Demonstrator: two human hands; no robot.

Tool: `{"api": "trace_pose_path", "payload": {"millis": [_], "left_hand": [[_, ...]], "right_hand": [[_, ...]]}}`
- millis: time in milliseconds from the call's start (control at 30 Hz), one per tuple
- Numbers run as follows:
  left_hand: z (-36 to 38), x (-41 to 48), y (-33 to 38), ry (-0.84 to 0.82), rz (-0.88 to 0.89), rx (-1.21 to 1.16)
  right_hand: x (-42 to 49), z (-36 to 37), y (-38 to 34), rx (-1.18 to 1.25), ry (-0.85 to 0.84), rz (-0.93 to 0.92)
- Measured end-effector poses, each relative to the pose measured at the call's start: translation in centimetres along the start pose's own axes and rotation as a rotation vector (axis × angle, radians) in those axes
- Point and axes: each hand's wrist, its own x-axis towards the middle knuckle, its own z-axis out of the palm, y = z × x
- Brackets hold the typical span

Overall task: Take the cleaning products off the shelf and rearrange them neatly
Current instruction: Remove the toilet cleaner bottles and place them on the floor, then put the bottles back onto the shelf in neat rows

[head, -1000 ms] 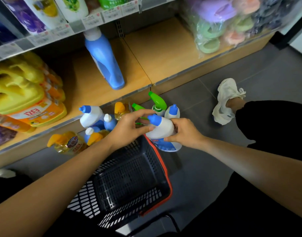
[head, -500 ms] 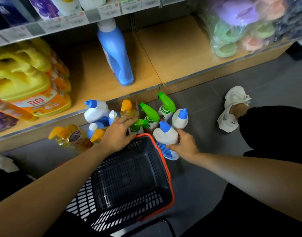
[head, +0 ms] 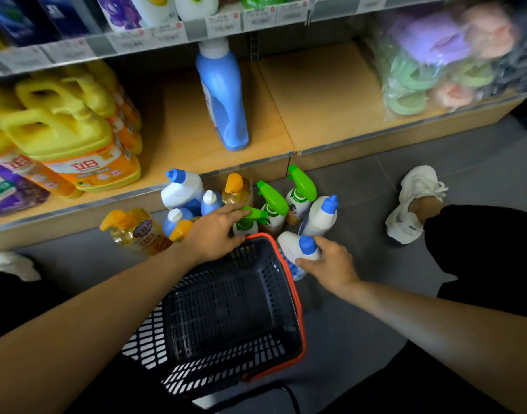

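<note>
The cleaning products (head: 298, 201) stand bunched on the floor (head: 361, 186) at mid-frame, just in front of the lower shelf (head: 316, 109), where one tall blue bottle (head: 223, 97) is left. The left hand (head: 214, 231) rests nearly straight fingers on a green spray bottle (head: 246, 224). The right hand (head: 331, 262) curls round a white blue-capped bottle (head: 289, 243) beside the basket (head: 298, 309). Clearing looks almost done; the neat restocking lies ahead.

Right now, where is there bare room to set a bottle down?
Bare wood lies on the bottom shelf between the yellow jugs and the tall blue bottle, and a wider patch between that bottle and the plastic bag. The floor cluster of bottles between shelf lip and basket is crowded; the right hand grips a white bottle at its edge.
</note>
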Motion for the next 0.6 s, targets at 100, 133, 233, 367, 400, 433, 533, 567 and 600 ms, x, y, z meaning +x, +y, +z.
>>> {"api": "trace_pose_path", "payload": {"millis": [100,133,233,367,400,433,533,567,600], "left_hand": [[-0.1,-0.4,0.0,-0.043,-0.002,0.004],[-0.2,-0.5,0.0,-0.05,-0.003,0.006],[-0.7,-1.1,-0.2,-0.052,-0.019,-0.001],[-2.9,-3.1,-1.4,0.012,-0.074,-0.033],[-3.8,-3.8,-1.9,0.059,-0.116,-0.044],[-4.8,-4.5,-2.4,0.111,-0.163,-0.051],[-8.3,-6.7,-4.3,0.251,-0.269,-0.087],[-9.6,-7.4,-5.0,0.299,-0.308,-0.114],[-11.0,-8.1,-5.8,0.353,-0.348,-0.139]], "right_hand": [[0.8,0.1,-0.8,0.077,0.019,0.032],[1.2,0.2,-1.2,0.095,0.022,0.032],[2.0,0.5,-1.8,0.082,0.002,0.045],[1.9,0.1,-3.7,-0.145,0.096,0.02],[1.9,-0.1,-4.7,-0.206,0.151,-0.037],[2.0,-0.3,-5.6,-0.225,0.205,-0.112],[2.8,-0.7,-9.2,-0.129,0.222,-0.32],[3.2,-0.7,-10.6,-0.102,0.181,-0.364],[3.7,-0.6,-12.0,-0.076,0.126,-0.397]]}}
